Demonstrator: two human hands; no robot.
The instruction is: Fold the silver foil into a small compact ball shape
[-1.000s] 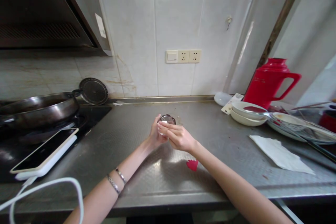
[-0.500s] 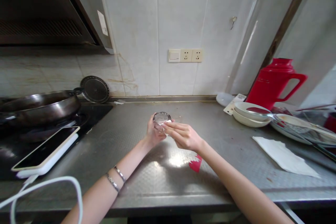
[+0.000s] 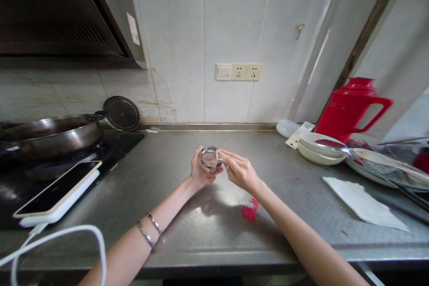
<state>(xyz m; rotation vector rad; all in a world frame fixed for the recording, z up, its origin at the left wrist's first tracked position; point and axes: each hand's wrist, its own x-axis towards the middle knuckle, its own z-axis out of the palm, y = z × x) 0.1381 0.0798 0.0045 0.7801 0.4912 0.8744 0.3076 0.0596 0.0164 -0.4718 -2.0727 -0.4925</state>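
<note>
Glass cup: a small clear glass cup [image 3: 209, 160] is held above the steel counter [image 3: 174, 174], tilted so that its mouth faces toward the camera.
Left hand: the left hand [image 3: 198, 170] is closed around the cup from the left and from below; the fingers wrap its side and the thumb lies near the rim.
Right hand: the right hand [image 3: 239, 171] is just beside the cup on its right; thumb and forefinger are pinched together at the rim, and something small and white shows between them, too small to name.
Cup and grip: the cup sits between both hands, in front of the body, well apart from the other things.
Counter: a red scrap [image 3: 250, 210] lies under the right wrist, and a white paper napkin [image 3: 363, 198] lies further right.
Left side: a phone [image 3: 56, 192] rests at the stove edge, near a dark pan [image 3: 50, 132].
Right side: white bowls [image 3: 320, 146] stand before a red thermos jug [image 3: 351, 105].
</note>
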